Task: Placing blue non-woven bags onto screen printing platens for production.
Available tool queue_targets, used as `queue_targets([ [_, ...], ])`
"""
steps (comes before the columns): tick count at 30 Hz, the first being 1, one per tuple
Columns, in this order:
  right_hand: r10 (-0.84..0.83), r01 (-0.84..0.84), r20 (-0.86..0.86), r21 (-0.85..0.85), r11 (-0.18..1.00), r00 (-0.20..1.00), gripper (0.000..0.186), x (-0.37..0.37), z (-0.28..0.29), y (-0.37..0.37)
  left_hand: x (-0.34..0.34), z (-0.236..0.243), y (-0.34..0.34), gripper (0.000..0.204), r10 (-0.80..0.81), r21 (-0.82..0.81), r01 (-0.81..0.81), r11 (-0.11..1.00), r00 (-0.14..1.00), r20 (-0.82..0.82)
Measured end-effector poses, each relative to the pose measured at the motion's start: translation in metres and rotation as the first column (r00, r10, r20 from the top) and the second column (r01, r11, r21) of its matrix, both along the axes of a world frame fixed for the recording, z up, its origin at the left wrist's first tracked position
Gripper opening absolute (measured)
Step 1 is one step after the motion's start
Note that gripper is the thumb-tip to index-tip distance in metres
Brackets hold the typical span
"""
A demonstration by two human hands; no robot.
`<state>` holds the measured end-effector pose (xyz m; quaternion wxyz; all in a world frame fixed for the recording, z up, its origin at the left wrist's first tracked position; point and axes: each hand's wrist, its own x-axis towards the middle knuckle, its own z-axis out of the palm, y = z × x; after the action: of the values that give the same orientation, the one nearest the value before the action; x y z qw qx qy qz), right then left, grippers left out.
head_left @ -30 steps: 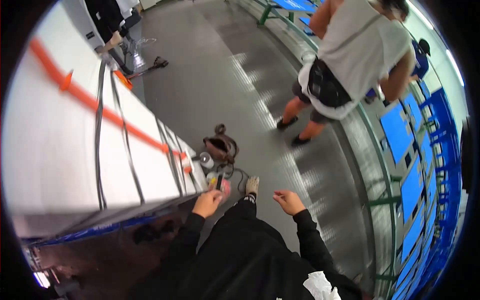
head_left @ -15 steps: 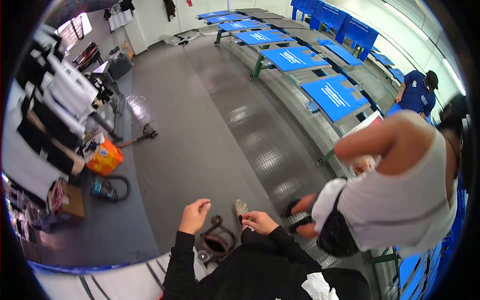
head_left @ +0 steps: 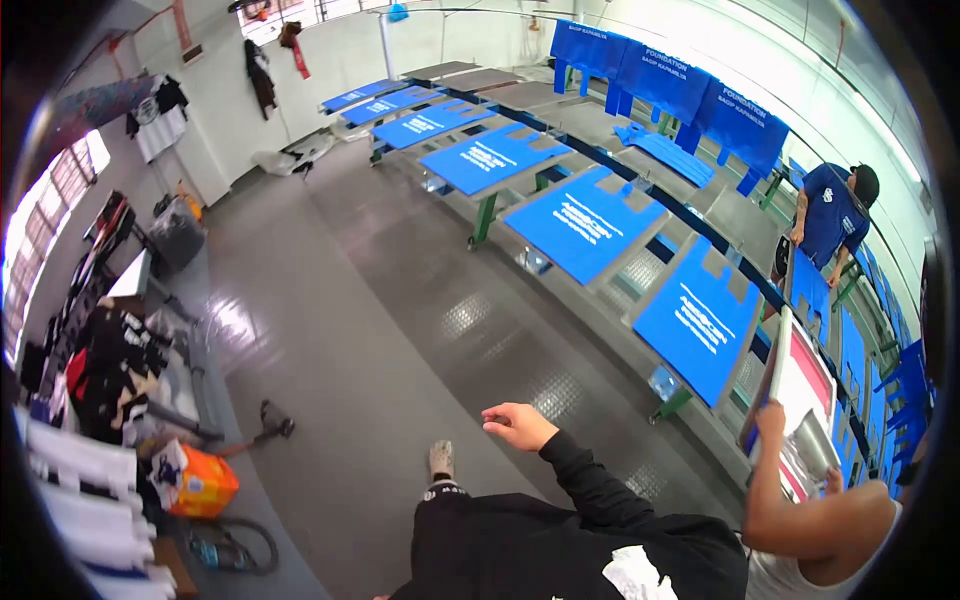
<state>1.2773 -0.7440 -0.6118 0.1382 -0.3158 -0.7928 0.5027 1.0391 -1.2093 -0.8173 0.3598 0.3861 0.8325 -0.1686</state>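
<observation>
My right hand (head_left: 520, 426) hangs in the air above the grey floor, its fingers curled in and pressed together with nothing to be seen in them. The black sleeve (head_left: 600, 480) runs back from it to my body. My left hand is out of the picture. Nearest to the right hand are blue printed bag panels (head_left: 700, 322) with cut-out handles, laid flat on a long row of tilted boards. Below, my foot (head_left: 442, 460) is on the floor, and a crumpled white cloth (head_left: 636, 574) rests on my dark clothing.
At the right a person's arms (head_left: 800, 530) hold a printing frame (head_left: 808, 380) and a grey metal tool (head_left: 815, 445). Another person (head_left: 835, 215) bends over the far boards. Left along the wall lie an orange bag (head_left: 205, 480), a vacuum cleaner (head_left: 225, 550) and heaped clothes (head_left: 115, 350).
My view has turned and moved forward along the boards. My left hand has left the picture. The nearby person has shifted to the lower right, and the printing frame now shows.
</observation>
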Motion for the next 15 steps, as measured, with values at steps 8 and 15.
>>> queue_targets([
  [8,-0.235,0.248,-0.149,0.076,0.966,0.96,0.031,-0.093,0.04,0.244,-0.316,0.01,0.422,0.028,0.14,0.573,-0.241,0.783,0.967,0.215],
  [15,-0.555,0.502,-0.377,-0.238,0.832,0.741,0.024,-0.059,0.078,0.497,-0.395,0.206,0.946,0.018,-0.244,0.881,-0.255,0.398,0.896,0.37],
])
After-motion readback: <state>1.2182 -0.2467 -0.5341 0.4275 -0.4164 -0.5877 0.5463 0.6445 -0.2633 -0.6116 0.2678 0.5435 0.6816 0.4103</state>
